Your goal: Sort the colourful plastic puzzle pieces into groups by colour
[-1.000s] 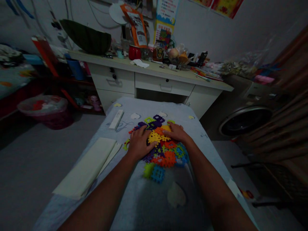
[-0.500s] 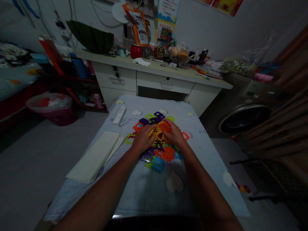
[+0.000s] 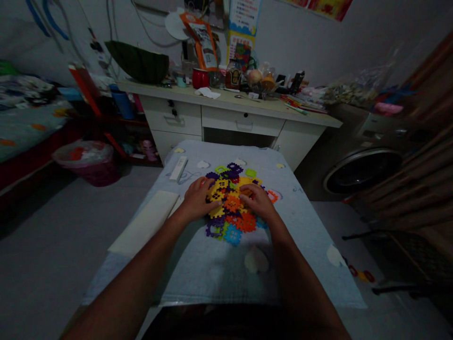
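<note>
A heap of flat plastic interlocking tiles (image 3: pixel 235 208) in yellow, orange, purple, green and blue lies on a small table covered with a pale blue cloth (image 3: pixel 212 269). My left hand (image 3: pixel 196 198) rests on the left side of the heap, its fingers curled on a yellow tile (image 3: pixel 216 193). My right hand (image 3: pixel 256 200) sits on the right side, fingers bent over orange tiles (image 3: pixel 233 204). Both forearms reach in from the bottom edge.
A cream folded sheet (image 3: pixel 145 222) lies at the table's left, a white remote-like bar (image 3: pixel 178 168) at the far left corner. Beyond stands a cluttered white desk (image 3: pixel 240 118). A pink bin (image 3: pixel 88 160) is on the floor left, a washing machine (image 3: pixel 364 165) right.
Both hands have slid slightly over the heap while shuffling tiles; my left hand now grips a yellow tile. The view has pulled back, showing more of the table.
</note>
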Demonstrator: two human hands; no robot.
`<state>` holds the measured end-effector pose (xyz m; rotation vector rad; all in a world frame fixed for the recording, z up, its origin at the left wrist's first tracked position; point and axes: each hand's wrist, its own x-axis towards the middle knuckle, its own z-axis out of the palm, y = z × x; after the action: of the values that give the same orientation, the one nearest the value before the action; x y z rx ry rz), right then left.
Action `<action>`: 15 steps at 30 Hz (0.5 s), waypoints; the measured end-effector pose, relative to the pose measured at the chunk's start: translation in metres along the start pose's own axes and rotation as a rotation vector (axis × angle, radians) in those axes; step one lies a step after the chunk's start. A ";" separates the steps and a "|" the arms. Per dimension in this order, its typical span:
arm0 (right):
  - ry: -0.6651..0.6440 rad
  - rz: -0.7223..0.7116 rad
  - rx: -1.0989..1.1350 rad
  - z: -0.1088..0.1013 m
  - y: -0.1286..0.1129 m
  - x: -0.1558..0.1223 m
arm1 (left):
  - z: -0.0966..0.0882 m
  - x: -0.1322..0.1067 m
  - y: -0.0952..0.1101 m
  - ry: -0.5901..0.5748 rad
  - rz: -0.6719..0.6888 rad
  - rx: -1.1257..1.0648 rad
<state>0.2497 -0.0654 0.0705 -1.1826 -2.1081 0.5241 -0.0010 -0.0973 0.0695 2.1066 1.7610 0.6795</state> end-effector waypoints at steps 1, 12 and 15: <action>0.030 0.019 -0.025 -0.004 0.006 -0.002 | -0.002 -0.007 -0.002 -0.027 -0.039 0.025; 0.115 0.507 -0.349 0.001 0.037 -0.021 | 0.029 -0.037 0.003 -0.136 -0.033 0.097; 0.191 0.411 -0.182 0.014 0.035 -0.020 | 0.039 -0.026 0.009 -0.071 0.070 0.030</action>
<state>0.2674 -0.0648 0.0322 -1.7165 -1.7840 0.3839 0.0241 -0.1223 0.0374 2.1930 1.6777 0.5921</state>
